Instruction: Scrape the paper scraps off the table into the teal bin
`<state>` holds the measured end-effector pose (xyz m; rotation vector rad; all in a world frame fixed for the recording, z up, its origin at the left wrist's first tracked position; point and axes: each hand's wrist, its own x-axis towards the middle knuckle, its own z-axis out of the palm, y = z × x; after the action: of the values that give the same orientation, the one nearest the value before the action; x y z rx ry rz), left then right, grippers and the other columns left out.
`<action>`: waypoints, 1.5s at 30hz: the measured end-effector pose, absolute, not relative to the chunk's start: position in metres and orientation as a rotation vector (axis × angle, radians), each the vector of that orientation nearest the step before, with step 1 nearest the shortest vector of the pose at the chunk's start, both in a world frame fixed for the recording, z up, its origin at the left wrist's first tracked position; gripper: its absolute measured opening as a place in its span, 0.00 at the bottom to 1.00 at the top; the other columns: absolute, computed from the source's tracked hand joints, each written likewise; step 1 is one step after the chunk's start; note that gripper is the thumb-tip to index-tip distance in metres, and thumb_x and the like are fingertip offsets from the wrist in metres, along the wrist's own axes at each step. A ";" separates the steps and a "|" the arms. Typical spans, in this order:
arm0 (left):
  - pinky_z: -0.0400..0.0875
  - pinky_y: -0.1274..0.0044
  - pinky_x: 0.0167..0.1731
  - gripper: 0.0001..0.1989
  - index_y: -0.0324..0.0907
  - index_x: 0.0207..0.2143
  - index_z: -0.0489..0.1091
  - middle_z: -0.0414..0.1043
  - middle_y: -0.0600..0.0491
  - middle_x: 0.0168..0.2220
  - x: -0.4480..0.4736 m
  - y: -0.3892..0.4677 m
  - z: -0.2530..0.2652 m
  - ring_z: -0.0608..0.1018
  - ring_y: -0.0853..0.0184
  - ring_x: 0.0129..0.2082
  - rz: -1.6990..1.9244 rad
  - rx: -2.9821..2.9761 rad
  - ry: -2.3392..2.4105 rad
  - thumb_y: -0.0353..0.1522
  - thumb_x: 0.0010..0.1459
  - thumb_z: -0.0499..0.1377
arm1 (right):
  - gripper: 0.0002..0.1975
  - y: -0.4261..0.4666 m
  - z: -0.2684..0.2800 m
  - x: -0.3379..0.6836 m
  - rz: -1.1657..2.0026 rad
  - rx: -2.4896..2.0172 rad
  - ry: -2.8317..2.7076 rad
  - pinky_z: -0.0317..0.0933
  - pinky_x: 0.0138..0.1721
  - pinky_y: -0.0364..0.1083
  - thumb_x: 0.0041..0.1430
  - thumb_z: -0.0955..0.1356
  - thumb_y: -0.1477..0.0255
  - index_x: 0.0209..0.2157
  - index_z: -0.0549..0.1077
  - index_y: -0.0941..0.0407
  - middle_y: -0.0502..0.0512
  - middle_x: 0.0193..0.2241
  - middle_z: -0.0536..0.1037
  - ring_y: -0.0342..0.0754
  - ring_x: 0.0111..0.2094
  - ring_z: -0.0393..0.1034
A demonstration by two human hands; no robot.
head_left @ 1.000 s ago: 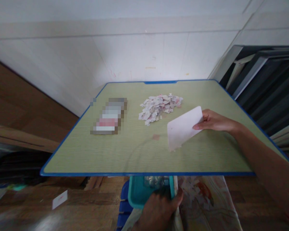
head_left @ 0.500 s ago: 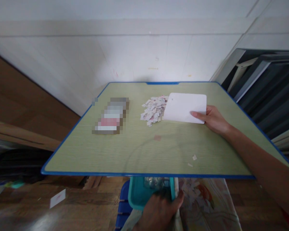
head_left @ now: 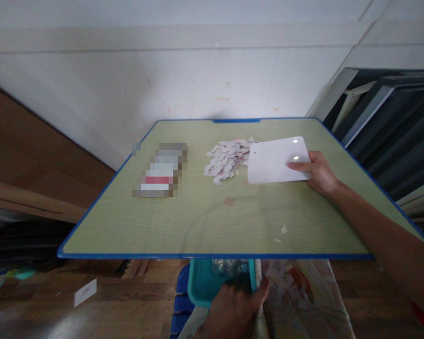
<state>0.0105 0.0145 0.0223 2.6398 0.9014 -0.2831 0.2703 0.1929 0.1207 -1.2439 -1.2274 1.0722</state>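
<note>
My right hand point(head_left: 320, 174) holds a thin white board point(head_left: 277, 162) by its right edge, thumb on top. The board has rounded corners and a small hole near its upper left. It is tilted and catches the light, its left edge beside a pile of small cut paper pieces point(head_left: 222, 162). Below the table's front edge, my left hand point(head_left: 233, 308) is closed at the pale edge between a teal basin point(head_left: 199, 292) and a patterned plastic bag or sheet point(head_left: 314, 310). Its fingertips are dark and blurred, so what they grip is hidden.
The green table point(head_left: 144, 226) has a blue rim and stands against a white wall. A blurred-out item point(head_left: 160, 169) lies at its left. Two paper scraps point(head_left: 284, 229) lie near the front. Dark panels point(head_left: 392, 113) lean at the right. A card point(head_left: 85, 292) lies on the floor.
The white board has shifted slightly right, away from the paper pile, and tilted so that it now shows glare; more of the pile is visible. My left hand has stayed in place.
</note>
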 end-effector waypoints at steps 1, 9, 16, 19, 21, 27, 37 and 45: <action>0.63 0.75 0.24 0.28 0.49 0.54 0.38 0.66 0.53 0.28 0.010 0.014 0.022 0.69 0.65 0.26 -0.269 2.632 0.906 0.28 0.54 0.47 | 0.08 0.193 0.121 0.271 1.069 -1.230 -1.213 0.58 0.20 0.43 0.36 0.70 0.72 0.26 0.72 0.55 0.48 0.23 0.74 0.44 0.20 0.66; 0.62 0.75 0.23 0.28 0.47 0.54 0.39 0.64 0.53 0.26 0.009 0.014 0.024 0.67 0.66 0.23 -0.241 2.655 0.872 0.27 0.53 0.47 | 0.12 0.194 0.119 0.266 1.053 -1.261 -1.267 0.61 0.25 0.45 0.38 0.69 0.68 0.30 0.72 0.53 0.50 0.30 0.75 0.46 0.25 0.69; 0.63 0.74 0.23 0.29 0.49 0.55 0.37 0.65 0.53 0.26 0.009 0.014 0.019 0.68 0.64 0.24 -0.253 2.646 0.867 0.27 0.53 0.48 | 0.11 0.193 0.123 0.268 1.012 -1.341 -1.419 0.61 0.25 0.43 0.39 0.69 0.67 0.29 0.72 0.54 0.50 0.29 0.75 0.45 0.24 0.68; 0.63 0.73 0.23 0.29 0.48 0.55 0.37 0.66 0.53 0.27 0.009 0.014 0.020 0.69 0.64 0.25 -0.266 2.632 0.874 0.27 0.53 0.47 | 0.10 0.190 0.124 0.271 1.102 -1.351 -1.494 0.59 0.23 0.42 0.38 0.69 0.68 0.27 0.72 0.56 0.49 0.25 0.75 0.44 0.22 0.67; 0.63 0.74 0.23 0.29 0.48 0.55 0.37 0.66 0.52 0.27 0.010 0.014 0.020 0.69 0.64 0.25 -0.267 2.633 0.877 0.27 0.53 0.47 | 0.10 0.189 0.125 0.271 1.154 -1.345 -1.538 0.59 0.22 0.43 0.38 0.70 0.68 0.26 0.72 0.57 0.49 0.23 0.74 0.44 0.22 0.67; 0.63 0.74 0.23 0.29 0.48 0.55 0.38 0.66 0.53 0.28 0.011 0.015 0.019 0.69 0.64 0.25 -0.256 2.647 0.904 0.27 0.53 0.48 | 0.12 0.190 0.122 0.263 0.978 -1.304 -1.396 0.62 0.27 0.45 0.40 0.68 0.66 0.31 0.72 0.54 0.51 0.31 0.75 0.46 0.27 0.68; 0.63 0.73 0.21 0.29 0.46 0.54 0.38 0.66 0.52 0.26 0.010 0.015 0.022 0.69 0.63 0.23 -0.265 2.679 0.859 0.27 0.52 0.48 | 0.17 0.191 0.122 0.264 0.911 -1.372 -1.562 0.62 0.33 0.47 0.42 0.67 0.64 0.35 0.71 0.56 0.52 0.34 0.75 0.48 0.31 0.69; 0.64 0.73 0.22 0.29 0.46 0.54 0.37 0.67 0.52 0.27 0.011 0.016 0.022 0.70 0.63 0.25 -0.308 2.653 0.850 0.26 0.53 0.47 | 0.15 0.189 0.123 0.262 0.941 -1.341 -1.496 0.63 0.30 0.46 0.41 0.67 0.64 0.34 0.71 0.55 0.51 0.33 0.75 0.48 0.30 0.69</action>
<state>0.0110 0.0158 0.0221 2.6534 0.8502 -0.3075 0.2618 0.1887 0.1227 -1.3407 -1.4960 0.9410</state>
